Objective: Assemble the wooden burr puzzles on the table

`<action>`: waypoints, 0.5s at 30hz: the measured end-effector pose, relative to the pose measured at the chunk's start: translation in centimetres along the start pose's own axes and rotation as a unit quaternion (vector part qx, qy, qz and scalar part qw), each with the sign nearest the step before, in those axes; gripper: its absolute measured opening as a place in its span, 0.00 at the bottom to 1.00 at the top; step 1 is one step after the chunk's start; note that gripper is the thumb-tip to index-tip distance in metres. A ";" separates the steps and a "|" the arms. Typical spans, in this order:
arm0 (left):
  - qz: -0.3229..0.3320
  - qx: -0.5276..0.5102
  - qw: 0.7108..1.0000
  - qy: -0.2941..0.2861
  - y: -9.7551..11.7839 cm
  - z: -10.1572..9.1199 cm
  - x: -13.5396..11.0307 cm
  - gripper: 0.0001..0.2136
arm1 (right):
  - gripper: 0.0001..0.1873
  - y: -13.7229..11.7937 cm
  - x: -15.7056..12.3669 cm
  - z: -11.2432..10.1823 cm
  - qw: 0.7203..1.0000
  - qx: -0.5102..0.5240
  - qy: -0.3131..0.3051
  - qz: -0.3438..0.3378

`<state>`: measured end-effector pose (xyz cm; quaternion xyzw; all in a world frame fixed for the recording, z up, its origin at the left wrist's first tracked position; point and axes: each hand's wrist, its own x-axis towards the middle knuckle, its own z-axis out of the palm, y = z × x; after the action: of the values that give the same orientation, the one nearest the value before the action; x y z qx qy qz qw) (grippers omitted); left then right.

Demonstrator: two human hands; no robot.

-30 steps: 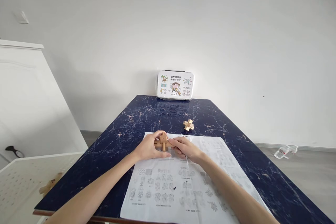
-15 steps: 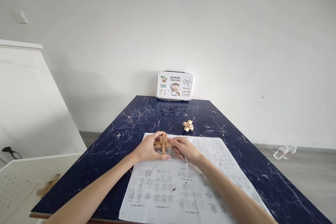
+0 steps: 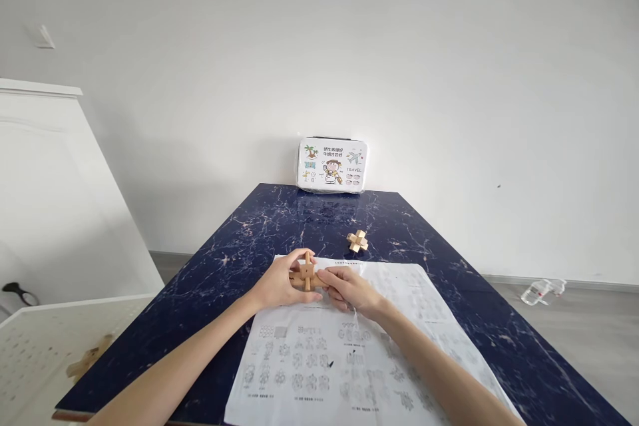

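Between my two hands is a wooden interlocking puzzle (image 3: 307, 271), made of light brown bars with a thin round rod standing across it. My left hand (image 3: 279, 283) curls round its left side, with thumb below and fingers above. The fingertips of my right hand (image 3: 348, 287) pinch the bar end on the right. Under both hands lies a printed instruction sheet (image 3: 294, 319) with rows of small puzzle diagrams. A finished-looking pale wooden burr puzzle (image 3: 358, 241) sits on the table just past the sheet's far edge.
The dark blue marbled table (image 3: 239, 233) narrows toward the wall. At its far end a white cartoon-printed case (image 3: 332, 165) leans upright. Wooden pieces (image 3: 90, 358) lie in a white perforated bin (image 3: 34, 333) at left. Clear plastic packaging (image 3: 542, 291) is on the floor, right.
The wooden puzzle has shifted slightly left and turned a little in my fingers. Both hands keep their hold on it. The view has tilted very slightly.
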<state>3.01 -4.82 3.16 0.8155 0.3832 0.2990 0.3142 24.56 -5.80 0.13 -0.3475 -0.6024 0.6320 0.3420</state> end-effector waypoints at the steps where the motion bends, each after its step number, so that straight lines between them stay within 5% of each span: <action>1: 0.006 0.000 1.000 -0.004 0.0 -0.1 0.0 0.34 | 0.29 0.0 0.0 0.0 1.000 0.001 -0.009 -0.003; 7: 0.012 -0.024 0.999 -0.026 0.3 -0.5 -0.3 0.39 | 0.26 -0.2 -0.2 0.1 0.995 -0.084 0.004 -0.057; 15: 0.016 -0.064 0.997 -0.026 0.3 -0.4 -0.4 0.42 | 0.24 -0.6 -0.6 0.9 0.955 -0.243 0.111 -0.129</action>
<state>2.63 -5.21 3.47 0.8070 0.3419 0.3070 0.3710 24.11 -6.74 0.79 -0.4078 -0.7352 0.3749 0.3907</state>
